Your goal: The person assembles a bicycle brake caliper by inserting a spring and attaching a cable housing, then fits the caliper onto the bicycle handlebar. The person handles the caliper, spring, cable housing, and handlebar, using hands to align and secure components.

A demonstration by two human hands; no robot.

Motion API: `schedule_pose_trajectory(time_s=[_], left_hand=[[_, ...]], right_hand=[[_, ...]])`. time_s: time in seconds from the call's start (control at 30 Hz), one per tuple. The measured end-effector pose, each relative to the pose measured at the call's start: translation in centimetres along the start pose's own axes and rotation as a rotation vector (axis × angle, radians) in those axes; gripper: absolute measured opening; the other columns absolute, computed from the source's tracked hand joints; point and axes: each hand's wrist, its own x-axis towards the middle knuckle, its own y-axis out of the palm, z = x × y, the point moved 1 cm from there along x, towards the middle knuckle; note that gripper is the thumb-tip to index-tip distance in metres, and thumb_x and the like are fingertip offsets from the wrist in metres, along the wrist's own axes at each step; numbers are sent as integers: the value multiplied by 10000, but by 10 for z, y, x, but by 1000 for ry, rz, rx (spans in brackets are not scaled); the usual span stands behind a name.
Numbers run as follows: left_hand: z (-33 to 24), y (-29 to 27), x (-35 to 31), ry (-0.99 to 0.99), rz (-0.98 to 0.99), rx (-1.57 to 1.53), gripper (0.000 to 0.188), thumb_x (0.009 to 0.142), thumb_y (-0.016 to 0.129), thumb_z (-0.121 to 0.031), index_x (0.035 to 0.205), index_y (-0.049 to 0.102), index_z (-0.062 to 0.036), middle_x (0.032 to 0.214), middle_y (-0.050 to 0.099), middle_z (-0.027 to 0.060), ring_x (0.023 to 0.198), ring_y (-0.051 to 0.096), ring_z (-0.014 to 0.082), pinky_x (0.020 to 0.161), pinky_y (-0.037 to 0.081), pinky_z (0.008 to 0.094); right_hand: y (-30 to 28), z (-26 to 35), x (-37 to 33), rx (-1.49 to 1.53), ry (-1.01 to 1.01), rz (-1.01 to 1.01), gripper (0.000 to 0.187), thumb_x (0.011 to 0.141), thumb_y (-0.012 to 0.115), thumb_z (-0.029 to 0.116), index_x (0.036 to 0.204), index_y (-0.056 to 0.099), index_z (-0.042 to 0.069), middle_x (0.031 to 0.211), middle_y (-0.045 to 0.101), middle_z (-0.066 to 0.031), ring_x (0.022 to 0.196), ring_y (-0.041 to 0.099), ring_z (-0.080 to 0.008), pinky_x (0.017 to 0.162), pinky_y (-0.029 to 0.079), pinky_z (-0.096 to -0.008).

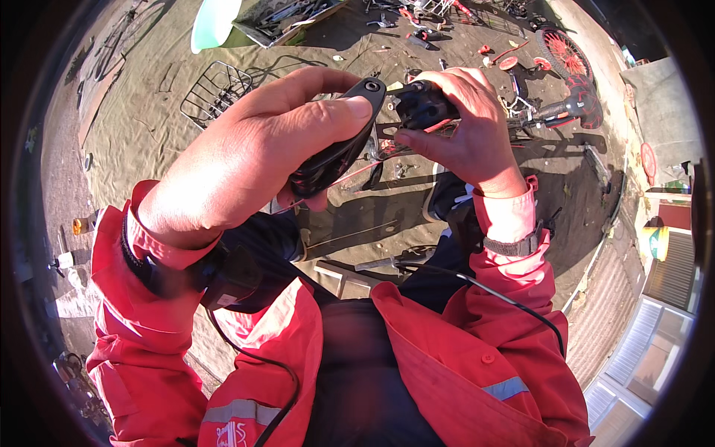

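Note:
My left hand grips a long black part with a rounded end and a round bolt or hole near its tip. The thumb presses along its upper face, and the fingers go out of sight behind it. Beside it, my right hand is closed on a chunky black part, pinched between thumb and fingers. Thin dark pieces stick out from this part toward the other one. The two parts are held close together at chest height; whether they are joined, I cannot tell.
A wire basket lies on the ground cloth at the left. Farther off are a tray of metal pieces and a pale green tub. A red-spoked wheel and a black saddle are at the right, among scattered bicycle parts.

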Motion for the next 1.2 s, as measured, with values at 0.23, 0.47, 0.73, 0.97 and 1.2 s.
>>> schedule_pose_trajectory(time_s=[0.23, 0.47, 0.73, 0.97, 1.2], left_hand=[[0, -12, 6, -66, 55, -279, 607, 1063, 487, -445, 1467, 569, 2, 782, 656, 130, 513, 590, 176, 487, 452, 275], [35, -19, 14, 290, 69, -687, 709, 1072, 496, -489, 1568, 380, 4, 1199, 678, 232, 1008, 727, 326, 848, 606, 442], [123, 20, 52, -43, -124, -888, 549, 1119, 445, -522, 1328, 604, -40, 977, 717, 147, 831, 710, 258, 767, 597, 410], [114, 38, 99, 137, -149, -658, 428, 1134, 463, -391, 1303, 633, -37, 1016, 711, 98, 837, 694, 209, 778, 570, 359], [74, 38, 124, 335, 5, -553, 317, 1125, 525, -311, 1277, 640, -58, 1135, 679, 2, 1063, 642, 100, 944, 498, 259]], right_hand=[[-1, 0, -2, 2, 27, 16, 669, 682, 946, 418, 1195, 708, 60, 1071, 703, -120, 1046, 633, -361, 941, 498, -446], [-2, 4, -5, 11, 61, -15, 702, 669, 948, 441, 1160, 703, 2, 1018, 685, -127, 989, 632, -354, 911, 498, -443], [-3, -2, -6, 92, -3, -1, 746, 732, 907, 496, 1273, 668, 42, 1132, 696, -126, 1078, 630, -347, 990, 483, -456], [-3, -10, -5, 612, 248, -67, 299, 1050, 629, 234, 1282, 651, 46, 1118, 700, -118, 976, 671, -218, 868, 537, -350], [15, -12, 3, 470, 462, -265, 410, 1078, 650, 231, 1445, 572, 65, 1090, 712, -22, 951, 654, -110, 853, 523, -273]])
